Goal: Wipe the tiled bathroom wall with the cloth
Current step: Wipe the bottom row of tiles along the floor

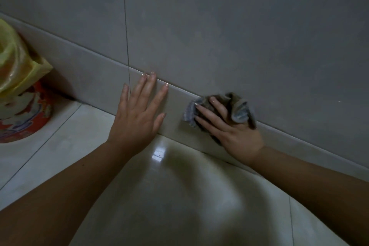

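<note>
Grey wall tiles (229,32) fill the upper half of the view, split by one thin vertical grout line and ending low down in a paler skirting band (95,78) that runs at a slant from upper left to lower right. Below it lies a glossy, pale tiled floor (159,185), catching a small bright reflection and a broad shadow. At the far left a red patterned bin (26,110) lined with a yellow plastic bag (18,62) stands on the floor, close to the wall. Left hand (137,114) lies flat and spread on the skirting band, gripping nothing. Right hand (227,126) presses a crumpled grey-blue cloth (237,112) against the same band — fingers extended over the cloth, its folds bunched up past the thumb onto the wall tile above
</note>
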The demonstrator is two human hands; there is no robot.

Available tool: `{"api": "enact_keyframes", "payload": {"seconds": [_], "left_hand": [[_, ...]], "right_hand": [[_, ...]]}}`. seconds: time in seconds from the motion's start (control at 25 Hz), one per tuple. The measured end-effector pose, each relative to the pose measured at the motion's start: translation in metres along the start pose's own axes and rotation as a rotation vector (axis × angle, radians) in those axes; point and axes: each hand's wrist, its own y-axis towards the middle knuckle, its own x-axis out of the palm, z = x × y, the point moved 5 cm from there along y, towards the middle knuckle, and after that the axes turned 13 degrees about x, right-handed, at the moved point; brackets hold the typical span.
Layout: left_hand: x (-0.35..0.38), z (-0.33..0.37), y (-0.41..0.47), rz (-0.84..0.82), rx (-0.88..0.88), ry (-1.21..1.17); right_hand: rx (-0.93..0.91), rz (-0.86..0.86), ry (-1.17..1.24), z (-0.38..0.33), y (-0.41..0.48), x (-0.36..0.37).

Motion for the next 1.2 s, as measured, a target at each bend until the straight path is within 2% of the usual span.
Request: {"api": "enact_keyframes", "payload": {"seconds": [0.12,0.24,0.36,0.56,0.64,0.8,0.92,1.08,1.2], "left_hand": [[0.004,0.001,-0.002,-0.032,0.007,-0.006],[0.008,0.000,-0.004,-0.044,0.007,-0.002],[0.011,-0.002,-0.001,-0.054,0.008,-0.009],[0.010,-0.002,-0.003,-0.064,0.010,0.006],[0.009,-0.001,-0.005,-0.062,0.000,0.001],[0.006,-0.001,-0.009,-0.054,0.014,0.008],[0.006,-0.001,-0.012,-0.051,0.020,0.009],[0.012,-0.001,-0.019,-0.085,0.049,0.010],[0.017,-0.009,-0.030,-0.120,0.029,0.022]], "right_hand": [[-0.047,-0.047,0.009,-0.018,0.006,0.023],[-0.066,-0.160,-0.007,-0.004,-0.036,0.037],[-0.035,-0.132,-0.025,0.011,-0.055,0.024],[0.034,0.020,0.067,-0.016,0.027,0.001],[0.003,0.024,0.046,-0.033,0.042,0.011],[-0.106,-0.164,-0.037,-0.013,-0.027,0.044],[-0.169,-0.179,-0.072,0.017,-0.080,0.036],[-0.194,-0.228,-0.020,-0.006,-0.058,0.047],[-0.050,-0.332,0.109,-0.045,-0.021,0.083]]}}
